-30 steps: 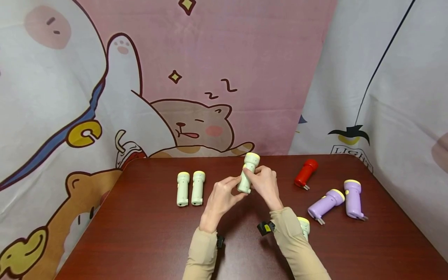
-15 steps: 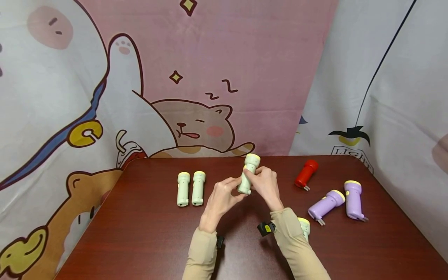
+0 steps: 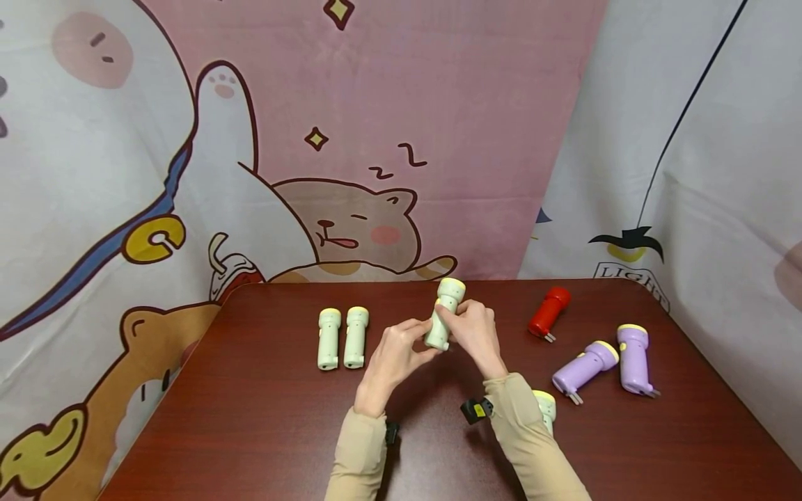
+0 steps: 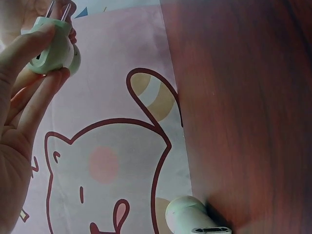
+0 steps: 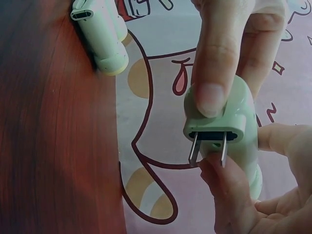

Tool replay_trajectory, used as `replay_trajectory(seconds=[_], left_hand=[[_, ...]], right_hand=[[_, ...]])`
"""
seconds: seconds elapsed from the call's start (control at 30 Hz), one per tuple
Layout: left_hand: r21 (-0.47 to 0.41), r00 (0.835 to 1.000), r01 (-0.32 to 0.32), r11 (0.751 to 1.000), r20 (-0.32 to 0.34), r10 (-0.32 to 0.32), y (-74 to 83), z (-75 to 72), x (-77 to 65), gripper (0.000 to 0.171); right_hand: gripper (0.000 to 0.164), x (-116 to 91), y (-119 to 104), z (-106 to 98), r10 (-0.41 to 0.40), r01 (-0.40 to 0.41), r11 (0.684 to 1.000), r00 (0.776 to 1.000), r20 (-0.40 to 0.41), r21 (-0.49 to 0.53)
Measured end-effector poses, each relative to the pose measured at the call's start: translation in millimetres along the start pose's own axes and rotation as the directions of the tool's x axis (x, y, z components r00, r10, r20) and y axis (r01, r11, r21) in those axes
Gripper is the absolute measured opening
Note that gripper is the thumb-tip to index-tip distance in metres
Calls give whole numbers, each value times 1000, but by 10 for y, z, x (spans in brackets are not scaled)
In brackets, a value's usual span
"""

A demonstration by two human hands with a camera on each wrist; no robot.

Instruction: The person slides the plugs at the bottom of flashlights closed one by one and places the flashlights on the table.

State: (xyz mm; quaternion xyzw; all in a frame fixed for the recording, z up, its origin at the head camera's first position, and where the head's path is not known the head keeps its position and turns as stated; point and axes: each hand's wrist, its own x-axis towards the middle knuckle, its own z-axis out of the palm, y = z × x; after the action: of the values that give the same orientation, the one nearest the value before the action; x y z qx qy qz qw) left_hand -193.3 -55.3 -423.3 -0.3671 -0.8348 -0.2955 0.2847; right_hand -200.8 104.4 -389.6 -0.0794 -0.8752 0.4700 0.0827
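Both hands hold one pale green flashlight (image 3: 450,296) above the table, its yellow-rimmed head pointing up and away. My left hand (image 3: 390,358) pinches its tail end between thumb and fingers. Around the body curls my right hand (image 3: 477,335), thumb on the near side. In the right wrist view two metal plug prongs (image 5: 224,148) stick out of the tail, with the left thumb (image 5: 211,100) pressed on the casing just beside them. The left wrist view also shows these prongs (image 4: 65,12) at its top left corner.
Two pale green flashlights (image 3: 328,341) stand side by side at left. On the right lie a red flashlight (image 3: 549,312) and two purple flashlights (image 3: 583,367), prongs out. Another green flashlight (image 3: 546,406) is partly hidden by the right sleeve. A printed cloth (image 3: 476,139) hangs behind the table.
The held flashlight has sunk very slightly. Both hands keep the same grip, and the head view has shifted a little.
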Motion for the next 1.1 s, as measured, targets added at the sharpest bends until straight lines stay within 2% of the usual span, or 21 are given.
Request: replay_trajectory(seconds=[0.53, 0.9, 1.1], left_hand=[[-45, 999, -4, 999, 33, 5, -4, -28, -15, 36], [-56, 995, 46, 997, 96, -41, 6, -51, -24, 39], [-29, 994, 43, 999, 104, -40, 7, -59, -16, 40]], right_hand=[[41, -2, 4, 14, 0, 1, 999, 1000, 11, -38], [37, 1, 9, 16, 0, 1, 1000, 1000, 18, -27], [36, -8, 7, 21, 5, -5, 1000, 1000, 26, -21]])
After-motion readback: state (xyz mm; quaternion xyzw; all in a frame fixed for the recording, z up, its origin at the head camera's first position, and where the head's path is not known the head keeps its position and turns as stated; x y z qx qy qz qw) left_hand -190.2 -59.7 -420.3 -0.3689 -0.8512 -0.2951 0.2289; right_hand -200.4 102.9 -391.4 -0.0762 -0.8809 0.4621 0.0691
